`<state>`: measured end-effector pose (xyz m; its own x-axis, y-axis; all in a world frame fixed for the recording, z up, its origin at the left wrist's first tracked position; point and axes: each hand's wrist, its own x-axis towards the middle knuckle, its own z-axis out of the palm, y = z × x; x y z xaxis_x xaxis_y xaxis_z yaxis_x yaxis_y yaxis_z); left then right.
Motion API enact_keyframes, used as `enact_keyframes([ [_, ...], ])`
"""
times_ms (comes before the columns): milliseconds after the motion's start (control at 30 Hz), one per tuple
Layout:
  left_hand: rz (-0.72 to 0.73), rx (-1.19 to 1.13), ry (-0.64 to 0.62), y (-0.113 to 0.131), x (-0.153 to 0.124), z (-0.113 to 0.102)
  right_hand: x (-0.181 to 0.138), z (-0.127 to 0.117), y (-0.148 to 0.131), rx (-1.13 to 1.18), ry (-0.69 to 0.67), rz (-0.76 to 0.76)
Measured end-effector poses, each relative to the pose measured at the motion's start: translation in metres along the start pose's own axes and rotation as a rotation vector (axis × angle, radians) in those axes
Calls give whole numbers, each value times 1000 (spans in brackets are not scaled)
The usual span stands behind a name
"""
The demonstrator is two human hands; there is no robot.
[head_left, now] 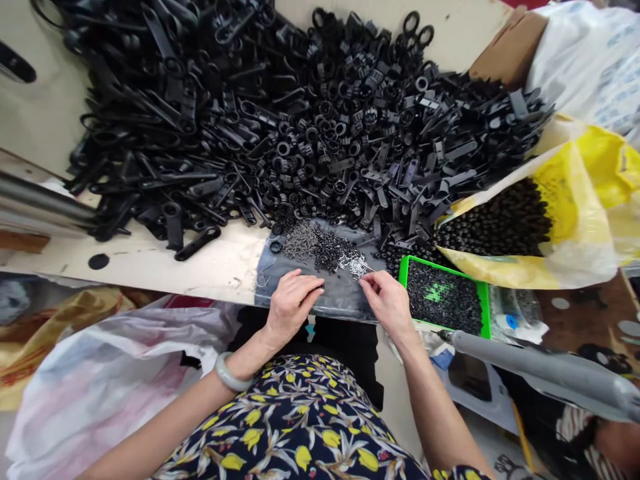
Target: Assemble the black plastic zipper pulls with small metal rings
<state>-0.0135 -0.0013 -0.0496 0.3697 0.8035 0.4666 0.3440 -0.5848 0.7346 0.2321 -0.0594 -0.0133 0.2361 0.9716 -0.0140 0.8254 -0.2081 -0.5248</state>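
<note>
My left hand (pixel 293 300) is closed at the table's front edge, with a small black plastic part (pixel 321 287) at its fingertips. My right hand (pixel 390 300) pinches with thumb and forefinger beside a little heap of silver pins (pixel 357 265). Whatever lies between those fingers is too small to make out. Both hands are over a dark grey mat (pixel 280 270). Left of the pins are a pile of tiny black pieces (pixel 329 252) and a pile of small grey metal pieces (pixel 300 240), perhaps springs.
A big heap of black plastic handles (pixel 170 113) and ring parts (pixel 310 147) covers the table's back. At right stand a green tray (pixel 486 307) of small black pieces and a yellow-white bag (pixel 585 247) of black parts. Grey metal tubes (pixel 530 370) flank both sides.
</note>
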Motion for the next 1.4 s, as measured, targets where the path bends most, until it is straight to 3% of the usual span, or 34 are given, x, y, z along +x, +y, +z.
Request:
enact_keyframes([
  [333,-28,-8,-57,-1,1,-2,7,13,-5,-91,21,-48],
  [733,-53,16,-149,4,6,-4,6,10,-29,-470,8,-96],
  [1000,2,-60,-76,-3,0,-4,4,14,-13,-307,80,-101],
  [1167,29,-60,-58,-5,0,-4,5,11,-9,-284,44,-142],
  [1400,49,-39,-30,-5,1,-2,10,5,-7,-116,-4,-36],
])
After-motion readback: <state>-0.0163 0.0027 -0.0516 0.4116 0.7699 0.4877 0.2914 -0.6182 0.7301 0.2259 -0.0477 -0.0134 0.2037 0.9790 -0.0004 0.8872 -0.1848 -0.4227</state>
